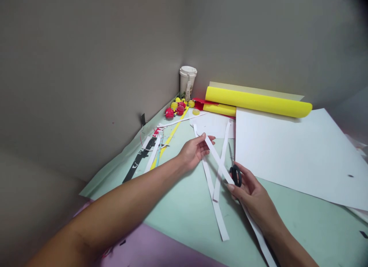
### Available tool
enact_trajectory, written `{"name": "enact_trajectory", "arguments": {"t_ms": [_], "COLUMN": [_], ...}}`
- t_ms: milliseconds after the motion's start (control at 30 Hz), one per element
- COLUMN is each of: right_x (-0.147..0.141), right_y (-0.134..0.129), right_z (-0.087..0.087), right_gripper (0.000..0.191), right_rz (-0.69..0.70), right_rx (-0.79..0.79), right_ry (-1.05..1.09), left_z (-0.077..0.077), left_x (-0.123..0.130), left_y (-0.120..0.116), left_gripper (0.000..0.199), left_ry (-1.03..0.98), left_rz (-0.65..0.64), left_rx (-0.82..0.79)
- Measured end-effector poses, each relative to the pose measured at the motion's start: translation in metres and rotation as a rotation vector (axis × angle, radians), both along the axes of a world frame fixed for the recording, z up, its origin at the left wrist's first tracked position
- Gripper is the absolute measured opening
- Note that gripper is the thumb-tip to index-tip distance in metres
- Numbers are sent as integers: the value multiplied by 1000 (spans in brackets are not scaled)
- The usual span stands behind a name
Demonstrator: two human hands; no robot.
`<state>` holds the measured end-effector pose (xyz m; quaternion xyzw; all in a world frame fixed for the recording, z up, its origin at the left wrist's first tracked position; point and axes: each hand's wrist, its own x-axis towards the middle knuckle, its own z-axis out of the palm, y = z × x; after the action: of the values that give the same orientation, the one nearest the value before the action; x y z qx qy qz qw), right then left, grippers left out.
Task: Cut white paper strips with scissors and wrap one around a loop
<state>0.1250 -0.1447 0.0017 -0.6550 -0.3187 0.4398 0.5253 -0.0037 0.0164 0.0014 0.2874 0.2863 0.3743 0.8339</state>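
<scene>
1. Held strip: white, flat, narrow, with straight edges and even width. Located above the green table cover, slanting between both hands and crossing over a loose strip.
2. Left hand: thumb and index finger pinched together on the upper end of the held strip; remaining fingers loosely curled.
3. Right hand: thumb pressed against the fingers, gripping the lower part of the held strip. A white length emerges below this hand; its join is hidden.
4. Scissors: one pair, black handles against the right fingers, blades pointing away from the person. Whether the fingers pass through the loops cannot be told.
5. Loose white strips: two near the hands, one overlapping the other's lower end.
6. Large white sheet: one, at right.
7. Yellow rolls: two, one smooth, one ribbed.
8. Lidded cup: one.
9. Balls: red and yellow, clustered before the cup; overlap prevents an exact count.
10. Yellow strip: one.
</scene>
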Motion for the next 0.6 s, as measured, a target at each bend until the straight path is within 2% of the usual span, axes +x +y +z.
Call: {"name": "enact_trajectory", "arguments": {"t_ms": [367, 600], "right_x": [-3, -3], "right_y": [0, 0], "right_z": [3, 2], "right_gripper": [69, 69], "right_rz": [-15, -39], "right_rx": [8, 15], "right_ry": [-10, -7], "left_z": [-3, -9], "left_x": [0, -2], "left_y": [2, 5], "left_gripper": [22, 27], "left_ry": [-12, 133], "left_rz": [20, 69], "left_rx": [13, 191]}}
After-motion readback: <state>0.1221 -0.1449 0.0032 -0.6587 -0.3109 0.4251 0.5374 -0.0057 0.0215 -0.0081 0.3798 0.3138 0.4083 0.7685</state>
